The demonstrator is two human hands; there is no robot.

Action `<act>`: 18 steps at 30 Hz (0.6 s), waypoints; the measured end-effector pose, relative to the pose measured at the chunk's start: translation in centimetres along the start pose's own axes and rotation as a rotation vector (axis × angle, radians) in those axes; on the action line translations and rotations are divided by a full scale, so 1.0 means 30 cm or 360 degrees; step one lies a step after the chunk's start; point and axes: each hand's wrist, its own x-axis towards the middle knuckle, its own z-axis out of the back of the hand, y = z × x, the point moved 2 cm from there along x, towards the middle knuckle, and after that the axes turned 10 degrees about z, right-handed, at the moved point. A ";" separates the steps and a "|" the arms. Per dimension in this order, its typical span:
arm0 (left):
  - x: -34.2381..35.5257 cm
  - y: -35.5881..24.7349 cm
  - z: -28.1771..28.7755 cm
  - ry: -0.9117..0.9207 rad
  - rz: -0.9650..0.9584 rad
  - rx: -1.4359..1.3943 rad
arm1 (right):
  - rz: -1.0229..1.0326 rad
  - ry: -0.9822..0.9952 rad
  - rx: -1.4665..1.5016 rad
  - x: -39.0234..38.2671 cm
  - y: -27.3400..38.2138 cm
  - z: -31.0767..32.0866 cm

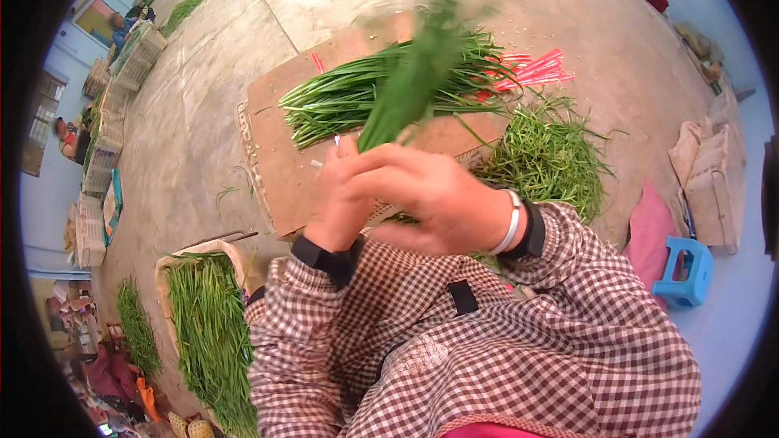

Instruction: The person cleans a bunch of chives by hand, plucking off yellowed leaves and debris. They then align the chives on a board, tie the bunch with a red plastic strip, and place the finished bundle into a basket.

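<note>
A bunch of green chives [414, 77] stands upright over the board, its upper leaves smeared by motion. My left hand [331, 199] is closed round its lower end. Across it reaches my right hand [434, 195], fingers curled against the base of the bunch and the left hand; the stem ends are hidden behind the fingers. Beyond both hands, a pile of chives [341, 97] lies on a flat brown cardboard sheet [280, 170]. Red and white strips [540, 71] stick out at the pile's right end.
Loose green trimmings [552, 154] are heaped right of the cardboard. A lined basket full of chives [207, 308] stands at lower left. At right are a blue stool [683, 272] and a pale crate [710, 186]. Crates [138, 57] line the left wall, with people beside them.
</note>
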 end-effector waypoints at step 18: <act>-0.118 -0.335 0.030 -0.0159 -0.0947 0.1840 | -0.0675 0.0576 -0.0188 -0.142 -0.109 -0.008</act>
